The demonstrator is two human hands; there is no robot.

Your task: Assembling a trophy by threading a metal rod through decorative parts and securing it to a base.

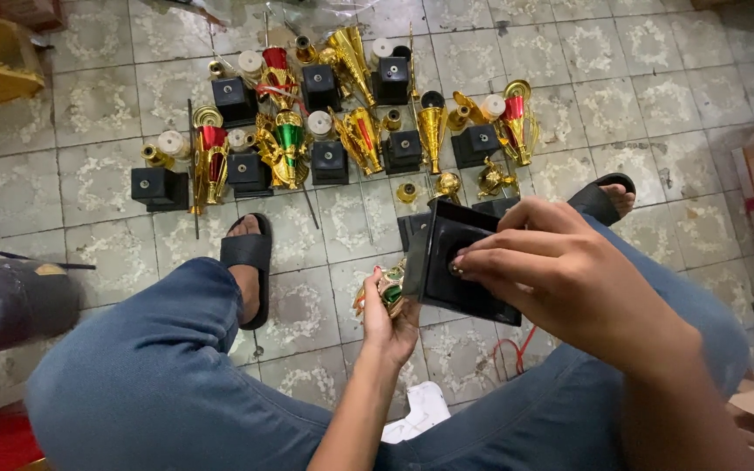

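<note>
Trophy base [460, 262] | both hands' fingers clamped on it | bare floor [656, 96] right

base [455, 262]: black | cup piece [386, 292]: gold, green | floor tiles [656, 96]: grey-white, mottled | jeans [159, 375]: blue | sandals [248, 257]: black

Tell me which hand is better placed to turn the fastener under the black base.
Right, probably: the right hand has fingertips on the black base underside, while the left hand grips the gold and green trophy piece.

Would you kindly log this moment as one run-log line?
left hand: grips gold-and-green trophy piece | right hand: fingers on square black plastic base | floor: trophy parts
</note>
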